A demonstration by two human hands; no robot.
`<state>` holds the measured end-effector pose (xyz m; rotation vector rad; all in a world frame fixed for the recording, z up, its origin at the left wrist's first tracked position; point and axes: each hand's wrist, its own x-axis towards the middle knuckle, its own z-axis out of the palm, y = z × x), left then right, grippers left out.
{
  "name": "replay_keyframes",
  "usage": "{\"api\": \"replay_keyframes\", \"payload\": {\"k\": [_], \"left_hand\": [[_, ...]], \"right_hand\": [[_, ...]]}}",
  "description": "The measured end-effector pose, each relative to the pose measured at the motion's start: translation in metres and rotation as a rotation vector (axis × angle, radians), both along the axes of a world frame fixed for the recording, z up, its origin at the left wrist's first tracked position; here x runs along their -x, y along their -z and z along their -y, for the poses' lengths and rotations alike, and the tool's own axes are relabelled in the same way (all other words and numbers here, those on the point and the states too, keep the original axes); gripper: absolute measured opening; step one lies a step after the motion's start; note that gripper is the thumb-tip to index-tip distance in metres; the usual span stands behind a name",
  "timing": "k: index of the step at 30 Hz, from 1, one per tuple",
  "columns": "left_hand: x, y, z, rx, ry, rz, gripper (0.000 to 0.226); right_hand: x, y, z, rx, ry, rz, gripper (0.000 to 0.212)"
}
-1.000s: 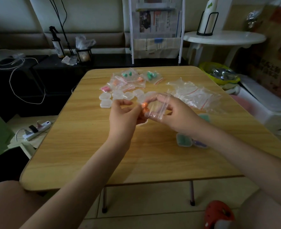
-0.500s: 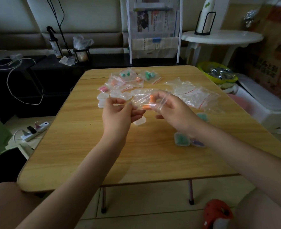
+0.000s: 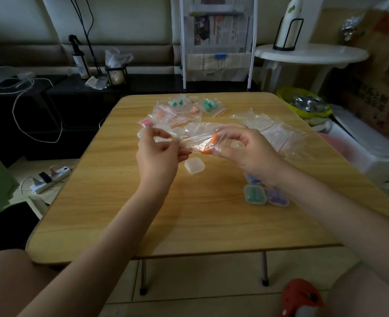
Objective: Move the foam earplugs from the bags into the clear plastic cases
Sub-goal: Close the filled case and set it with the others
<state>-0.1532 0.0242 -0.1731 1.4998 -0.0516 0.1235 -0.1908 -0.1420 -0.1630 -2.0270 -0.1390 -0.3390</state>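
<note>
Both hands hold one clear zip bag [image 3: 197,136] above the wooden table [image 3: 189,213]. My left hand [image 3: 158,154] pinches its left end. My right hand [image 3: 246,149] pinches the right end, where orange earplugs [image 3: 208,146] show through the plastic. An empty clear case [image 3: 194,165] lies on the table just below the bag. Filled cases lie by my right wrist: one with green plugs [image 3: 255,194], one with purple plugs [image 3: 277,197]. More bags of green, orange and pink plugs [image 3: 184,109] lie at the far side.
A heap of empty bags [image 3: 273,129] lies at the right behind my right hand. Several empty cases [image 3: 166,131] sit behind my left hand. A white round side table [image 3: 310,56] and a white box [image 3: 367,152] stand to the right; a power strip [image 3: 49,179] lies on the floor at left.
The bag has been pulled out flat between the hands, which have spread apart. The orange plugs have slid toward the right hand's end. The empty case below is now uncovered.
</note>
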Motion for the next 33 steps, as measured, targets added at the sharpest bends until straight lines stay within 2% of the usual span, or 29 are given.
{"api": "replay_keyframes", "payload": {"k": [4,7,12,15,19,21,24,26,30,33], "left_hand": [[-0.010,0.002,-0.010,0.000,-0.121,-0.018,0.011],[-0.014,0.001,-0.013,0.011,-0.170,-0.021,0.011],[-0.007,0.002,-0.004,0.044,-0.105,-0.050,0.011],[-0.003,-0.002,-0.001,0.133,-0.054,-0.038,0.011],[-0.002,-0.005,0.000,0.096,-0.006,-0.021,0.004],[-0.007,-0.002,-0.003,-0.098,0.049,0.011,0.012],[-0.013,0.002,-0.010,-0.610,0.261,0.168,0.038],[-0.011,0.003,-0.012,-0.858,0.379,0.241,0.053],[-0.009,0.007,-0.009,-1.050,0.427,0.319,0.047],[-0.010,0.010,-0.008,-1.073,0.433,0.329,0.040]], "right_hand": [[-0.003,-0.004,0.011,-0.039,0.062,0.048,0.012],[-0.001,-0.011,0.014,-0.054,0.025,0.021,0.010],[0.001,-0.009,0.010,-0.045,-0.096,-0.067,0.007],[0.002,-0.008,0.009,-0.058,-0.051,-0.107,0.007],[0.002,-0.014,0.014,-0.083,0.056,-0.081,0.008],[-0.005,-0.016,0.025,-0.089,0.180,-0.033,0.009],[-0.015,-0.017,0.055,-0.109,0.439,0.009,0.011],[-0.017,-0.015,0.072,-0.064,0.540,-0.023,0.008],[-0.017,-0.008,0.085,0.086,0.668,-0.114,0.009],[-0.017,-0.010,0.087,0.119,0.682,-0.020,0.023]]}}
